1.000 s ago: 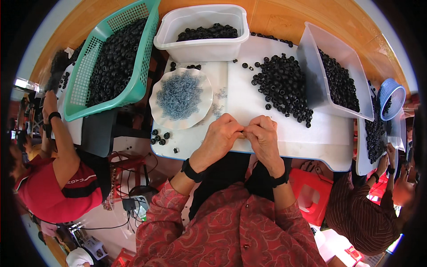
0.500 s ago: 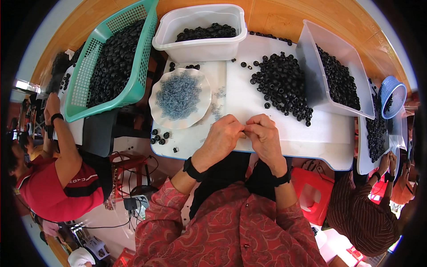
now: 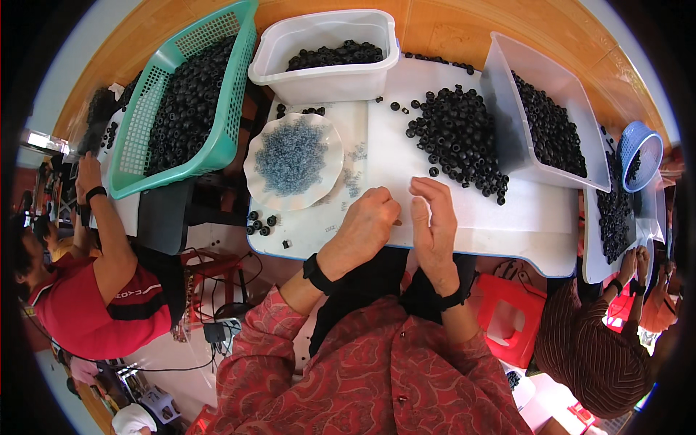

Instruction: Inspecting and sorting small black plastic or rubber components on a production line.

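Observation:
My left hand (image 3: 364, 223) is closed above the table's near edge, thumb and fingers pressed together; whatever they hold is too small or hidden to name. Beside it, my right hand (image 3: 435, 230) is raised with fingers apart and nothing visible in it. Beyond my right hand lies a loose pile of small black ring-shaped parts (image 3: 460, 130). A scalloped white plate (image 3: 255, 183) left of my left hand carries a heap of tiny bluish-grey translucent pieces (image 3: 291, 156). Several black parts (image 3: 259, 223) sit near the plate's lower edge.
A green basket (image 3: 230, 119) of black parts stands at far left, with a white tub (image 3: 326, 88) at the back. To the right are a clear bin (image 3: 507, 119) and a small blue basket (image 3: 641, 138). People sit at both sides. A red stool (image 3: 511, 312) stands below the table.
My right hand has come away from my left and opened, its fingers now stretched upward. The left hand stays closed in nearly the same place.

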Tool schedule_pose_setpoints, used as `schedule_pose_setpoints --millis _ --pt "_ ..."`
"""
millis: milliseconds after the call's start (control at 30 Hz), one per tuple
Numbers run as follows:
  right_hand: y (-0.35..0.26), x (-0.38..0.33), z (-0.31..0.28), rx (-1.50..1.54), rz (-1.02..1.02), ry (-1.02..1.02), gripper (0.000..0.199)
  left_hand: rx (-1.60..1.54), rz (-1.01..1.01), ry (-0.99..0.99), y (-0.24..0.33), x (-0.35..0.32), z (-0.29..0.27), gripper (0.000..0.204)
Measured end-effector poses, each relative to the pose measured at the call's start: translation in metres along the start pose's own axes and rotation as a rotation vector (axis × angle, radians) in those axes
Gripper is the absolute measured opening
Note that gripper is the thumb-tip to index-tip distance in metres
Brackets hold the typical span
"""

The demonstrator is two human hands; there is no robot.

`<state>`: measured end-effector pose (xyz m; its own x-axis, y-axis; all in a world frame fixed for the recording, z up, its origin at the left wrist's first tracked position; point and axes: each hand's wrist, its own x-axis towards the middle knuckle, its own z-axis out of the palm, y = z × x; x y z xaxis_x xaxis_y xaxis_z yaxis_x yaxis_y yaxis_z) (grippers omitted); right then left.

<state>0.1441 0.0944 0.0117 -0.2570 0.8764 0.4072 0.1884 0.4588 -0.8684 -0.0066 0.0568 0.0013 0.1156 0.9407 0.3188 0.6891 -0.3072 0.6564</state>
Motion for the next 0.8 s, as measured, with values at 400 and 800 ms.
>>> schedule_pose_setpoints --millis 400,800 --pt "-0.014 0.012 0.033 0.048 -0.161 -0.261 0.03 -0.145 0.198 0.068 -0.037 -0.015 0.021 0.019" --pt "-0.008 0.011 0.039 0.052 -0.205 -0.175 0.023 -0.466 -0.624 -0.299 -0.003 0.019 -0.01 0.017"
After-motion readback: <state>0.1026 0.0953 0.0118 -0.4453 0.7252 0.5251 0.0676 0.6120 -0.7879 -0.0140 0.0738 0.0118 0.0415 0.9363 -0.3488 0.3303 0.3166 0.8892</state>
